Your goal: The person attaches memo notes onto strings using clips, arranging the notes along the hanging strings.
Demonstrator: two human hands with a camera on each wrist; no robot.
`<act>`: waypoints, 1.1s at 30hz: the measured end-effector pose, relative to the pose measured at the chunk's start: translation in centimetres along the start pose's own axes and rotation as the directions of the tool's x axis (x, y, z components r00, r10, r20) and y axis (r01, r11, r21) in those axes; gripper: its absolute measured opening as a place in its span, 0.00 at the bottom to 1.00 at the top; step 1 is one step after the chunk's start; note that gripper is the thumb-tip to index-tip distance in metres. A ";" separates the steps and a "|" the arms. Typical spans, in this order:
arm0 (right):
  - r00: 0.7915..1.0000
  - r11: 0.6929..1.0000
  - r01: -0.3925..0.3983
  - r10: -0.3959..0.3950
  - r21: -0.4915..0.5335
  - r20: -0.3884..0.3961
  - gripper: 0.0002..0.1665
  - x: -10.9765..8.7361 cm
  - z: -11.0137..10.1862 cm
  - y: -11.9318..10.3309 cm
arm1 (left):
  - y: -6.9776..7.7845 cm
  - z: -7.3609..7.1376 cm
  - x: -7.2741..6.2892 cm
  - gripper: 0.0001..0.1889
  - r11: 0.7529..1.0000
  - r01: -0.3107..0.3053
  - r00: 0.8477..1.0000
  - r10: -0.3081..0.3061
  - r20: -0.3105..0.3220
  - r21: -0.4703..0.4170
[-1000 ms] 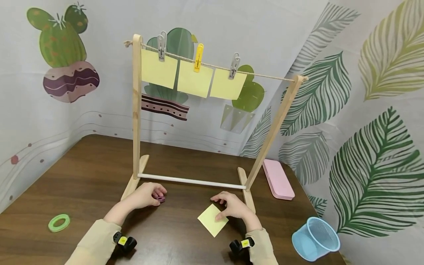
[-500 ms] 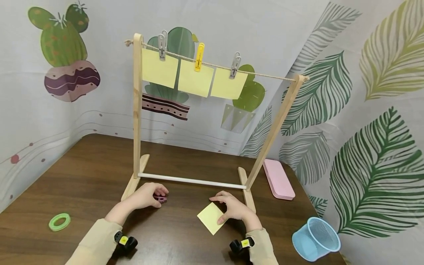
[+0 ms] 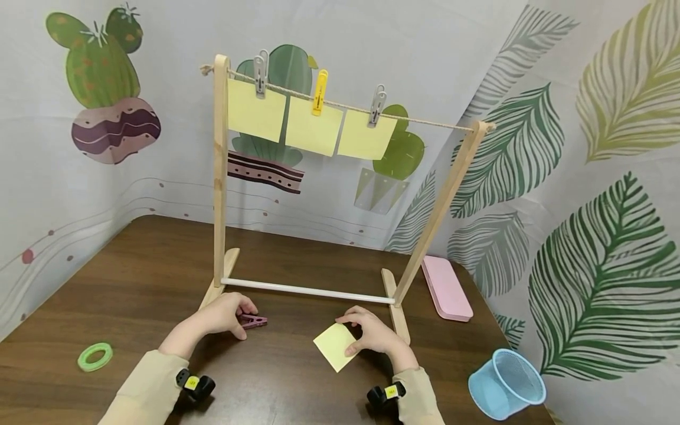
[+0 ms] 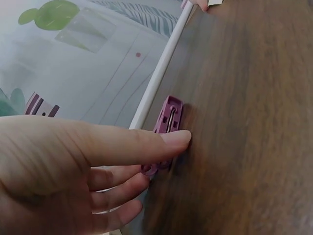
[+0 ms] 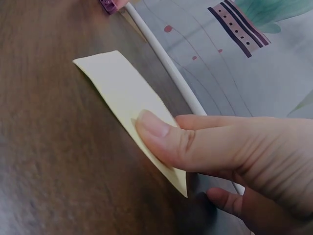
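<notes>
In the head view, a purple clothespin (image 3: 253,321) lies on the table between the parted thumb and fingers of my left hand (image 3: 220,316). The left wrist view has the thumb of the left hand (image 4: 93,152) crossing in front of part of the clothespin (image 4: 171,115). My right hand (image 3: 374,334) pinches a yellow sticky note (image 3: 334,347) by one corner just over the table. The thumb of the right hand (image 5: 220,152) lies flat on the face of the sticky note (image 5: 124,88); the fingers behind it are partly hidden.
Ahead stands a wooden frame (image 3: 219,177) with a cord (image 3: 425,122). Yellow notes (image 3: 313,131) hang there from two grey clothespins (image 3: 261,74) and a yellow one (image 3: 320,92). Around are a green ring (image 3: 95,356), a pink case (image 3: 447,289) and a blue mesh cup (image 3: 506,383).
My left hand has shifted left and spread its fingers, so more of the purple clothespin shows. The sticky note has moved slightly left and away from me in the right hand.
</notes>
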State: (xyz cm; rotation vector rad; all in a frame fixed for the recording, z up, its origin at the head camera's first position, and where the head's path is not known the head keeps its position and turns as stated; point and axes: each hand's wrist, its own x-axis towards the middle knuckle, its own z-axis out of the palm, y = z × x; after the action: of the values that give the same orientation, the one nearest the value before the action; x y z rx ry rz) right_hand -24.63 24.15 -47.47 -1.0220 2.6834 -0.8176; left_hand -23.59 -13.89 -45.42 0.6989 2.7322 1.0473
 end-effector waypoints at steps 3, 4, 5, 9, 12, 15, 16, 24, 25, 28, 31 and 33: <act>1.000 1.000 -0.017 0.017 0.016 0.005 0.41 0.0 0.0 -0.2 | -0.1 0.0 -0.1 0.22 1.000 0.007 1.000 -0.007 -0.007 0.026; 1.000 0.999 -0.024 0.024 0.023 0.005 0.40 0.0 0.0 -0.3 | -0.1 0.0 -0.1 0.21 0.999 0.009 1.000 -0.008 -0.010 0.036; 1.000 0.999 -0.024 0.024 0.026 0.003 0.40 0.0 0.0 -0.3 | -0.2 0.0 -0.1 0.21 0.999 0.019 1.000 -0.019 -0.014 0.038; 1.000 0.999 -0.027 0.027 0.030 -0.005 0.37 0.0 0.0 -0.5 | -0.3 0.0 -0.1 0.19 0.998 0.034 0.999 -0.033 -0.023 0.044; 0.999 0.999 -0.042 0.042 0.035 -0.009 0.35 0.0 0.0 -0.7 | -0.4 0.0 0.0 0.17 0.998 0.039 0.999 -0.038 -0.026 0.040; 0.998 0.995 -0.068 0.068 0.069 -0.002 0.35 0.1 -0.1 -0.9 | -0.5 -0.1 0.0 0.16 0.999 0.038 0.999 -0.037 -0.023 0.021; 0.997 0.994 -0.076 0.076 0.084 0.003 0.35 0.1 -0.1 -0.9 | -0.5 -0.1 0.0 0.15 0.999 0.035 0.999 -0.035 -0.021 0.012; 0.995 0.977 -0.097 0.090 0.191 0.045 0.43 0.2 -0.2 -1.0 | -0.8 -0.3 0.2 0.13 0.996 -0.003 1.000 0.003 -0.006 -0.093; 0.995 0.975 -0.096 0.088 0.199 0.048 0.45 0.2 -0.2 -1.0 | -0.8 -0.3 0.2 0.12 0.995 -0.011 1.000 0.010 -0.006 -0.100; 0.995 0.966 -0.088 0.077 0.245 0.056 0.49 0.2 -0.2 -0.9 | -1.0 -0.4 0.2 0.13 0.996 -0.028 0.999 0.027 -0.018 -0.089; 0.995 0.934 -0.087 0.067 0.348 0.067 0.50 0.2 -0.3 -0.8 | -1.0 -0.4 0.3 0.14 0.998 -0.035 0.999 0.033 -0.040 -0.061; 0.995 0.893 -0.095 0.066 0.441 0.079 0.49 0.2 -0.3 -0.8 | -1.0 -0.4 0.4 0.16 0.998 -0.042 0.997 0.039 -0.059 -0.039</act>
State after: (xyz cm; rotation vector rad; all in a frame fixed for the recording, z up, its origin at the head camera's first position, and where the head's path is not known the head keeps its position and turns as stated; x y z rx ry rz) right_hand -24.42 23.72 -46.80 -0.8009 2.3033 -1.2795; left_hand -24.38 -14.58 -45.75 0.7314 2.7482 1.1465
